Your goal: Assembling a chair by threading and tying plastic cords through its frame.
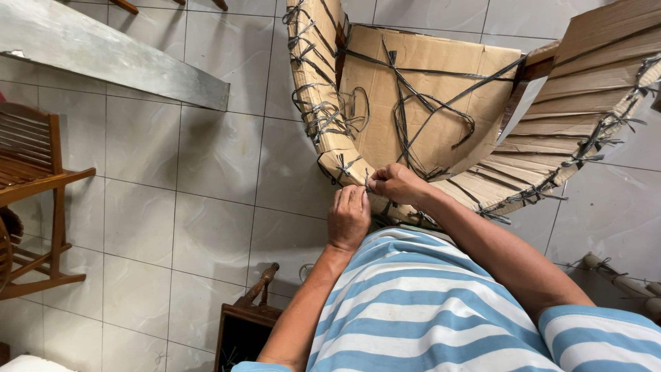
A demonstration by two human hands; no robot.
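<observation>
A pale tiled floor (pixel 206 158) spreads under everything. At 9 o'clock stands 1 slatted wooden chair (pixel 31 172); at 10 o'clock 1 long grey slab (pixel 110 58) slants across the tiles. At 6 o'clock, just left of the person's striped shirt (pixel 420 310), sits 1 dark wooden box (pixel 244 331) with a turned wooden post rising from it. At 4 o'clock a few pale rods (pixel 623 279) lie bound with dark strips.

Filling 12 to 2 o'clock is the curved furniture piece wrapped in cardboard (pixel 427 103), laced with dark plastic strapping (pixel 413 117). Its near rim crowds right against the person's belly, so the lower edge is hidden behind both hands and the shirt.

Both forearms reach forward, meeting at the rim near the centre. The left hand (pixel 349 217) lies knuckles up, fingers pressed together and curled down against the cardboard edge; what sits beneath the fingertips I cannot tell. The right hand (pixel 396 182) is just above it, wrist bent inward, thumb and fingers pinching a dark strap end (pixel 369 180) at the rim. The 2 hands are near each other, nearly touching.
</observation>
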